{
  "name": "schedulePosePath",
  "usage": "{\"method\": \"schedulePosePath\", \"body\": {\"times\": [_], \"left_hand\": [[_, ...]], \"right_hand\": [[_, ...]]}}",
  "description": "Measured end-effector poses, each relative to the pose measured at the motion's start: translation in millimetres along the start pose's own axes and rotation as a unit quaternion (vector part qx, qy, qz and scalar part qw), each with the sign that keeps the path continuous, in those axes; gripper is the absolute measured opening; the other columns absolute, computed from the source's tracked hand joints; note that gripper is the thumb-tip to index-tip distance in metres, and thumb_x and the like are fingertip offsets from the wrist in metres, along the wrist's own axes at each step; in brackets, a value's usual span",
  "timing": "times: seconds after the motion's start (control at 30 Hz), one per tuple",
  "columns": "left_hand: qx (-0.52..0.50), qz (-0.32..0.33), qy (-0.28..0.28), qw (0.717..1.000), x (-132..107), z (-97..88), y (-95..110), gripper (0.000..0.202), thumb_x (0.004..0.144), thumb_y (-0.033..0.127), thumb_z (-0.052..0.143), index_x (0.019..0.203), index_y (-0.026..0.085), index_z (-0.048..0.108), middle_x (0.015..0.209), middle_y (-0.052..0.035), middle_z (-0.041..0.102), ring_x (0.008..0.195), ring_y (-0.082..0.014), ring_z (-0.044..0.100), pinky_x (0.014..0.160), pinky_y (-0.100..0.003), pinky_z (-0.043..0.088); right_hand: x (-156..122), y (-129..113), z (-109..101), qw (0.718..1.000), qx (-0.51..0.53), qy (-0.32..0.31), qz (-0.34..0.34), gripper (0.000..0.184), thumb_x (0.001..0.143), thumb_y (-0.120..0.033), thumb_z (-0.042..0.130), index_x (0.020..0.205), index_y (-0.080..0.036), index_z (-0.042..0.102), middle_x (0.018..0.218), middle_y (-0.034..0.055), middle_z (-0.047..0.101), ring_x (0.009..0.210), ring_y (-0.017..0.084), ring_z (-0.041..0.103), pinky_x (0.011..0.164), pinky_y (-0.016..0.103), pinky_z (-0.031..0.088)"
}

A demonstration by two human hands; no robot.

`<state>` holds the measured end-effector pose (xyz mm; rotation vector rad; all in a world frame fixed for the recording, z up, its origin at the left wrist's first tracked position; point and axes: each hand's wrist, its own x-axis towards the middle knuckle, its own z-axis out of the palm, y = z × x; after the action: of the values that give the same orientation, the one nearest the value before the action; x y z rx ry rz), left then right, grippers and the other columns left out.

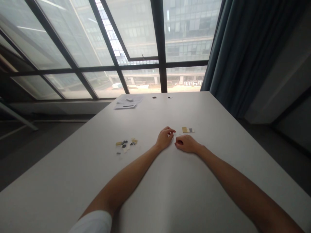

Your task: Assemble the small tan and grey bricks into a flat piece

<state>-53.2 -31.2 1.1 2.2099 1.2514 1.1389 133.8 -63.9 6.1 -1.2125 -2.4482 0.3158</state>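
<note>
Both hands rest close together on the white table (155,181). My left hand (165,138) is closed, thumb and fingers pinched near its right side; whatever may be between the fingertips is too small to make out. Just right of it and nearer to me, my right hand (186,143) lies with its fingers curled in, and their inside is hidden. Beyond the right hand is a flat row of small blocks (188,129), yellow at the left, white and dark grey at the right. To the left lies a loose pile of small yellow, white and dark pieces (124,146).
Papers (125,105) with a small white object (129,100) on them lie at the far left of the tabletop. Two small round dark spots (154,97) show near the far edge. Behind stand large windows (138,32), and a blue curtain (233,58) hangs at the right.
</note>
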Motion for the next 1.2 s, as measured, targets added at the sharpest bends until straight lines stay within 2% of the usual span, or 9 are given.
{"method": "schedulePosePath", "body": {"times": [0.63,0.97,1.2], "left_hand": [[-0.014,0.018,0.007,1.0,-1.6,2.6,-2.7,0.027,0.083,0.008,0.054,0.095,0.019,0.076,0.088,-0.0021,0.065,0.076,-0.0118,0.057,0.076,-0.025,0.048],[0.0,0.005,0.003,1.0,-1.7,2.3,-0.7,0.027,0.084,0.009,0.055,0.095,0.019,0.077,0.088,-0.0022,0.065,0.078,-0.012,0.057,0.078,-0.025,0.048],[0.001,0.003,0.001,1.0,-1.7,3.0,-2.3,0.026,0.085,0.01,0.054,0.096,0.018,0.076,0.09,-0.003,0.066,0.079,-0.0125,0.058,0.08,-0.026,0.049]], "right_hand": [[-0.3,2.0,0.3,1.0,0.007,-0.006,0.009,0.022,0.086,-0.03,0.057,0.066,-0.019,0.059,0.063,0.0,0.06,0.059,0.012,0.044,0.06,0.026,0.025],[-0.9,-0.2,-1.4,1.0,0.01,-0.004,0.003,0.024,0.086,-0.029,0.056,0.064,-0.019,0.055,0.061,-0.0008,0.057,0.059,0.012,0.043,0.059,0.026,0.024],[-0.1,1.1,0.0,1.0,0.003,-0.009,0.007,0.024,0.086,-0.03,0.056,0.066,-0.019,0.058,0.064,0.0005,0.06,0.06,0.013,0.045,0.06,0.026,0.025]]}}
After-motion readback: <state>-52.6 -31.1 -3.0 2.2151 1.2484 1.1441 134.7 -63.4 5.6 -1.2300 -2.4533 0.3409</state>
